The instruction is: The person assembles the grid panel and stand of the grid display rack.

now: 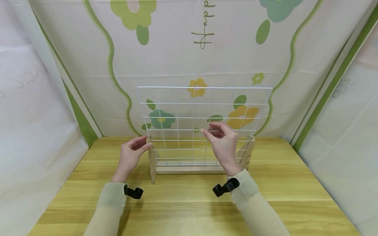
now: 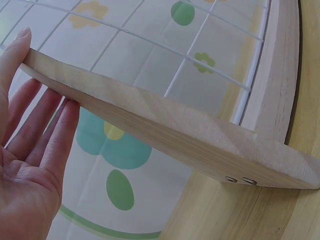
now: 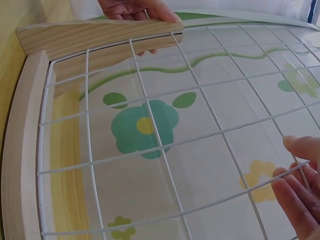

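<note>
A white wire grid panel (image 1: 203, 87) stands upright in a pale wooden stand. My left hand (image 1: 130, 157) holds the upper end of the stand's left side piece (image 1: 152, 160). In the left wrist view, the thumb lies over one edge of that wooden piece (image 2: 150, 112) and the fingertips touch its outer face. My right hand (image 1: 225, 144) is at the middle of the grid, right of centre. The right wrist view shows its thumb and fingertips (image 3: 286, 145) pinching the wires around a crossing.
The stand's base bar (image 1: 189, 170) runs along the grid's bottom, and its right side piece (image 1: 249, 152) leans outward. Two screw heads (image 2: 240, 180) show low on the left piece. The wood-grain table (image 1: 189, 209) meets a flower-print cloth (image 1: 189, 59) behind; pale cloths hang on both sides.
</note>
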Available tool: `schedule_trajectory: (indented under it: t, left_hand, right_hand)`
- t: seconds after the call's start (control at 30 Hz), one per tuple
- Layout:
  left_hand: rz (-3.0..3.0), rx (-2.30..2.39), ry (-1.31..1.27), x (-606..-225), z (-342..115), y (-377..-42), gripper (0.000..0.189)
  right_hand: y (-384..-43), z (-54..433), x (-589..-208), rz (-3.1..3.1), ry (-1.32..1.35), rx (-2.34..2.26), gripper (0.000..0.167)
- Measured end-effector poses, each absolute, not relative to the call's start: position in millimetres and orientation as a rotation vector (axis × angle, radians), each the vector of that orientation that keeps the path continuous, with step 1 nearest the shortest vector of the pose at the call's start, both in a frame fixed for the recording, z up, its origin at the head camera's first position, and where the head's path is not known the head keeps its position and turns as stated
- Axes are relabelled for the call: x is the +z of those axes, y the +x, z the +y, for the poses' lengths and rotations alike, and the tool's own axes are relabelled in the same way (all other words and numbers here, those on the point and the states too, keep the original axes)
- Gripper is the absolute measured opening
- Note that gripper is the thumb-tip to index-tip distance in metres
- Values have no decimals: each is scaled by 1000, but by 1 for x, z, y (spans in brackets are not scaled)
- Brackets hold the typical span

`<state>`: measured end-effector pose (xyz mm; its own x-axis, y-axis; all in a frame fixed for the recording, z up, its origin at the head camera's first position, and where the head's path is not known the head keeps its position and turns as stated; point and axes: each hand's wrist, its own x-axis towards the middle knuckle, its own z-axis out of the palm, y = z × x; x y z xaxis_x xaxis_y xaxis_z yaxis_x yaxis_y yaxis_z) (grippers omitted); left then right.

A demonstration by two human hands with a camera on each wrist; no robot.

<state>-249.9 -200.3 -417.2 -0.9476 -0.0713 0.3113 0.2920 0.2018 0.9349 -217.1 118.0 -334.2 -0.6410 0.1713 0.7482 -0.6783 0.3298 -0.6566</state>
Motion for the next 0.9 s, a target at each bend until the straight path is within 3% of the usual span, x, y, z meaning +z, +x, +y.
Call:
schedule_trajectory:
  t: [0.47,0.9]
  left_hand:
    - [-2189,-1821,-211,-416,-200,-249,51]
    - [-1943,-1933,-383,-390,-198,-242,44]
  right_hand:
    - [-206,132,-335,-1864,457,1523,29]
    - [-188,210,-330,-1697,320,1560,29]
